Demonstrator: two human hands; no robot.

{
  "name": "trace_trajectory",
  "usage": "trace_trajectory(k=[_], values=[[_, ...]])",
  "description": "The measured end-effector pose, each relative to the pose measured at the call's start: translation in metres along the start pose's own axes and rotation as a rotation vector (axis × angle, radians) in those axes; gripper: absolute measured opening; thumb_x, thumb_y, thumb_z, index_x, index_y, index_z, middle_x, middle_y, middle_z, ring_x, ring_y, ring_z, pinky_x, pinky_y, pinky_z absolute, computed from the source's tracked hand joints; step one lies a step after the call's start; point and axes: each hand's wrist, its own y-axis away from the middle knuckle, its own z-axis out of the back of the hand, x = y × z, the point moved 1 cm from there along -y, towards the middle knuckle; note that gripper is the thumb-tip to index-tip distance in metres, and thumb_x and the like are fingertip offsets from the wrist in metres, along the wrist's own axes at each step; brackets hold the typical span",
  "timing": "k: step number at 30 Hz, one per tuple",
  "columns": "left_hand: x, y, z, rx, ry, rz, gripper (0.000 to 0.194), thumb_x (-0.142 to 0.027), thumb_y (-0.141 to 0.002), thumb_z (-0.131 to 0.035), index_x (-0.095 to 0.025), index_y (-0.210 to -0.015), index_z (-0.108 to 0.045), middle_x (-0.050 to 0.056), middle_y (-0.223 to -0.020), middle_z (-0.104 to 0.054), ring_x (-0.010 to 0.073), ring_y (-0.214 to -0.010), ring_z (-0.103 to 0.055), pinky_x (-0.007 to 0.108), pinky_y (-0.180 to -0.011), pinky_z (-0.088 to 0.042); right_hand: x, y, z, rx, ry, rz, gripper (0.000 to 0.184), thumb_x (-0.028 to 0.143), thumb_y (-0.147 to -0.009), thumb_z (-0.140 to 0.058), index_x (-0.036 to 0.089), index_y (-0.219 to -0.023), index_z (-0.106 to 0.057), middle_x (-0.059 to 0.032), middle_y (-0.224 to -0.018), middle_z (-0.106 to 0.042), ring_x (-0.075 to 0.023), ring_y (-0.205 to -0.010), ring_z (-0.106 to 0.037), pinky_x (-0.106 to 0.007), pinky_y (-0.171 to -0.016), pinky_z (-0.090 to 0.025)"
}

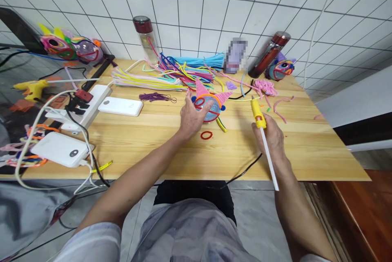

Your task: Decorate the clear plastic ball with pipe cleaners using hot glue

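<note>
My left hand (191, 117) curls round a small craft figure (211, 105) on the wooden table (306, 152). The figure is a clear ball wrapped in red, orange and blue pipe cleaners, with pink pointed fins. My right hand (272, 139) grips a yellow glue gun (258, 114) with a white glue stick (269, 160) poking out of its back, nozzle pointing away from me, a little to the right of the figure. A red pipe-cleaner ring (206, 134) lies on the table between my hands.
A heap of coloured pipe cleaners (171, 75) lies at the back, with two bottles (146, 37) and another finished figure (280, 69) by the tiled wall. At the left are a power strip (92, 101), two white power banks (121, 106), cables and a second glue gun (32, 87).
</note>
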Motion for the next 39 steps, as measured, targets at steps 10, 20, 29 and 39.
trace_trajectory(k=[10, 20, 29, 39], values=[[-0.027, 0.077, 0.042, 0.437, -0.797, -0.712, 0.021, -0.031, -0.108, -0.057, -0.023, -0.099, -0.075, 0.01, -0.102, -0.074, 0.027, -0.095, -0.063, 0.043, -0.086, -0.045, -0.01, 0.011, -0.014, -0.154, -0.07, -0.026, 0.045, 0.049, -0.099, -0.055, 0.024, -0.135, -0.065, -0.0128, -0.123, -0.077, -0.0331, -0.11, -0.072, -0.051, -0.099, -0.058], [-0.007, 0.075, 0.031, 0.521, -1.204, -0.661, 0.017, -0.025, -0.104, -0.063, -0.02, -0.095, -0.077, 0.015, -0.103, -0.071, 0.0324, -0.099, -0.062, 0.044, -0.079, -0.043, -0.013, 0.014, -0.019, -0.127, -0.066, -0.059, 0.043, 0.047, -0.1, -0.056, 0.024, -0.135, -0.066, -0.0147, -0.124, -0.077, -0.0339, -0.11, -0.072, -0.049, -0.098, -0.059], [0.009, 0.065, 0.034, 0.517, -1.149, -0.725, 0.022, -0.015, -0.103, -0.054, -0.018, -0.096, -0.075, 0.016, -0.106, -0.071, 0.032, -0.098, -0.061, 0.045, -0.078, -0.045, -0.004, 0.012, -0.017, -0.127, -0.097, -0.069, 0.041, 0.05, -0.099, -0.057, 0.024, -0.129, -0.068, -0.0137, -0.118, -0.078, -0.0338, -0.106, -0.073, -0.05, -0.094, -0.059], [-0.018, 0.061, 0.058, 0.584, 0.065, 0.08, 0.021, -0.041, -0.097, -0.064, -0.023, -0.087, -0.062, 0.004, -0.09, -0.074, 0.019, -0.079, -0.065, 0.033, -0.074, -0.051, 0.016, 0.023, 0.0, -0.213, -0.226, -0.029, 0.028, 0.045, -0.097, -0.064, 0.024, -0.116, -0.068, -0.0094, -0.106, -0.077, -0.0312, -0.095, -0.074, -0.049, -0.088, -0.06]])
